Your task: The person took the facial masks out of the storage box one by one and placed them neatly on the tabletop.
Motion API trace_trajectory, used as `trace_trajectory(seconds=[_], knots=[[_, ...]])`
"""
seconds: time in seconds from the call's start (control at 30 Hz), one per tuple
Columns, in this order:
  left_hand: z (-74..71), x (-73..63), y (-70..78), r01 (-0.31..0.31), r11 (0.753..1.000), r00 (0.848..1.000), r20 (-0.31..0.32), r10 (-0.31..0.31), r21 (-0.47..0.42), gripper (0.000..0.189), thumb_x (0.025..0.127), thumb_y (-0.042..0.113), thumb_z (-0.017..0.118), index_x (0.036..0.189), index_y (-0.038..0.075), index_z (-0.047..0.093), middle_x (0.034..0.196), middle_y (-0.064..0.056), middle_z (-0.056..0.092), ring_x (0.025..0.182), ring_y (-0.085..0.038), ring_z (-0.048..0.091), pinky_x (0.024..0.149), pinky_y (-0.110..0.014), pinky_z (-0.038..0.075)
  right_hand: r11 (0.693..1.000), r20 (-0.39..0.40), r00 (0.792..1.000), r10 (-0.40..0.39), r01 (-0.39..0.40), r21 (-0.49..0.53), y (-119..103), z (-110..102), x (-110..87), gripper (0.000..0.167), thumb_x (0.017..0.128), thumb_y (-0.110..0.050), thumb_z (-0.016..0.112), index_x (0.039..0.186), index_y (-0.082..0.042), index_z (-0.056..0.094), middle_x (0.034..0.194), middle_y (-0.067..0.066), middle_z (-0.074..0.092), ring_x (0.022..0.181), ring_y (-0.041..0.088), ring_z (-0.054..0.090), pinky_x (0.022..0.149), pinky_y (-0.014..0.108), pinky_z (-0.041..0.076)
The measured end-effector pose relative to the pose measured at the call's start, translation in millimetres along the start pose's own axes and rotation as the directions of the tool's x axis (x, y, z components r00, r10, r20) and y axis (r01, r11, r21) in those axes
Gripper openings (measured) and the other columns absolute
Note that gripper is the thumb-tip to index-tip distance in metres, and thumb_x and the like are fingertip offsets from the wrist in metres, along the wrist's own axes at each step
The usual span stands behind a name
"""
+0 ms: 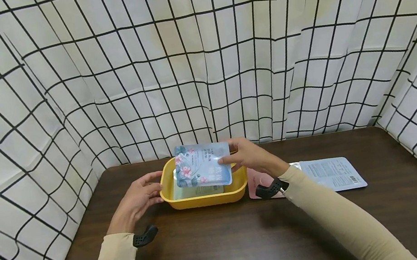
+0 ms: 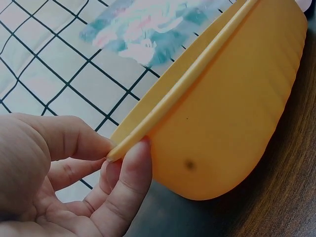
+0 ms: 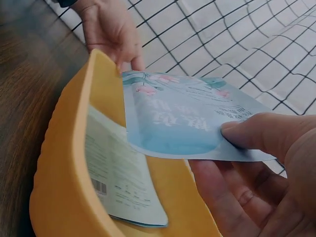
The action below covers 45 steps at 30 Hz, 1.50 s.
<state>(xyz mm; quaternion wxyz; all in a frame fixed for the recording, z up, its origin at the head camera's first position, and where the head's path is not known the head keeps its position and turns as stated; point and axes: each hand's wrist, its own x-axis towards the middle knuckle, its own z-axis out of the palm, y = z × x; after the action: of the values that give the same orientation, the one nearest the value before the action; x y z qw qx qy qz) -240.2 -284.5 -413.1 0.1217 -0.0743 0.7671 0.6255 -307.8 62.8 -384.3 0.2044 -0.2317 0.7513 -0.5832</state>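
Note:
A light blue sheet mask packet (image 1: 203,165) with pink flowers hangs over a yellow plastic basket (image 1: 208,201). My right hand (image 1: 247,154) pinches its right edge, thumb on top and fingers beneath, as the right wrist view shows. With thumb and fingers, my left hand (image 2: 84,177) pinches the basket's rim at its left end. Inside the basket lies a pale green packet (image 3: 118,168) with printed text and a barcode, partly hidden from the head view by the blue one.
Right of the basket, a pink packet (image 1: 257,180) lies partly under my right wrist. Beside it is another light blue packet (image 1: 333,173), text side up. The dark wooden table (image 1: 220,247) meets a white curtain with black grid lines (image 1: 182,70) at its back and sides.

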Motion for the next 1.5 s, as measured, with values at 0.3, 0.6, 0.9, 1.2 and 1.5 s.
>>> trace_trajectory(seconds=[0.3,0.6,0.9,1.2,1.5], knots=[[1.2,-0.3,0.6,0.013,1.0,1.0,-0.009,-0.013,-0.004,0.057,0.101,0.008,0.055,0.156,0.009,0.038,0.126,-0.023,0.054,0.091,-0.024,0.06,0.078,-0.03,0.06,0.995,-0.025,1.0,0.008,-0.005,0.1,-2,-23,-17.9,0.046,0.092,-0.012,0.074,0.135,-0.003,0.057,0.121,0.019,0.066,0.095,0.03,0.072,0.081,0.044,0.061],[0.3,-1.0,-3.0,0.006,1.0,1.0,-0.007,-0.006,-0.027,0.057,0.101,0.007,0.055,0.155,0.008,0.038,0.123,-0.022,0.059,0.089,-0.022,0.061,0.077,-0.03,0.059,0.994,-0.057,0.998,0.025,-0.019,0.106,-3,-41,-44.0,0.046,0.093,-0.011,0.073,0.135,-0.002,0.057,0.121,0.019,0.066,0.095,0.031,0.072,0.081,0.043,0.061],[1.7,-1.2,-4.5,-0.006,1.0,1.0,-0.017,0.006,-0.02,0.057,0.101,0.007,0.055,0.155,0.008,0.038,0.123,-0.023,0.061,0.085,-0.021,0.063,0.075,-0.029,0.059,0.996,-0.08,0.997,0.021,-0.013,0.091,6,-55,-70.7,0.051,0.092,-0.012,0.074,0.138,-0.001,0.055,0.119,0.02,0.066,0.092,0.031,0.072,0.074,0.04,0.062],[1.5,-2.1,-0.8,-0.011,1.0,1.0,-0.008,0.011,-0.011,0.058,0.1,0.006,0.055,0.155,0.007,0.038,0.122,-0.024,0.062,0.083,-0.021,0.063,0.074,-0.03,0.059,0.996,-0.094,0.995,0.04,-0.031,0.088,17,-65,-96.8,0.05,0.093,-0.014,0.073,0.137,0.002,0.054,0.12,0.016,0.066,0.094,0.032,0.07,0.073,0.041,0.062],[1.4,-2.5,1.3,-0.017,1.0,1.0,-0.001,0.017,-0.001,0.059,0.1,0.007,0.055,0.156,0.007,0.036,0.123,-0.026,0.061,0.083,-0.021,0.063,0.073,-0.029,0.059,0.993,-0.094,0.994,0.057,-0.047,0.107,27,-69,-119.5,0.049,0.092,-0.012,0.074,0.134,0.005,0.054,0.114,0.013,0.068,0.09,0.027,0.069,0.067,0.036,0.06]])
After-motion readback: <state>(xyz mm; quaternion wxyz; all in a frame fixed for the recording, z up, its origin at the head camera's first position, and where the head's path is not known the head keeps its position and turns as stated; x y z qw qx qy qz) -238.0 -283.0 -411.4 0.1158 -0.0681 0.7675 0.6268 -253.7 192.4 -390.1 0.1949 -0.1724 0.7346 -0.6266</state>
